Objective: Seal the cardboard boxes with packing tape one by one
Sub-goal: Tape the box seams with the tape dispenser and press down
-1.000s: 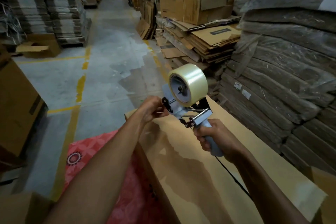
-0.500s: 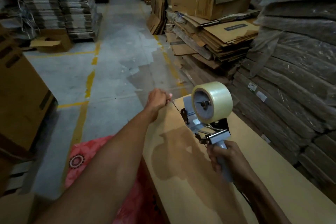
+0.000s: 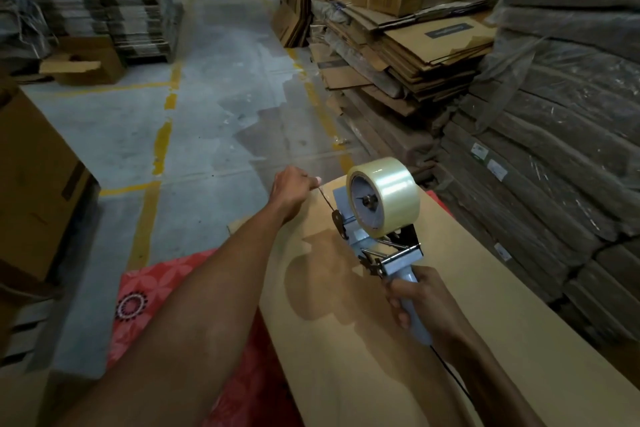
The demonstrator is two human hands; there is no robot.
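Warehouse aisle; tape dispenser (image 3: 377,218) over box (image 3: 485,340)

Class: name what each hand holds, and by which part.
Right hand: tape dispenser, by its grey handle. Left hand: the tape's pulled-out free end, pinched at the fingertips over the cardboard box.

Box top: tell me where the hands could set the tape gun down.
The cardboard box is bare on its right half, between the tape dispenser and the stacked flat cardboard, and at its near end. It is crowded at the far end, where the left hand pinches the tape end and the right hand grips the handle.
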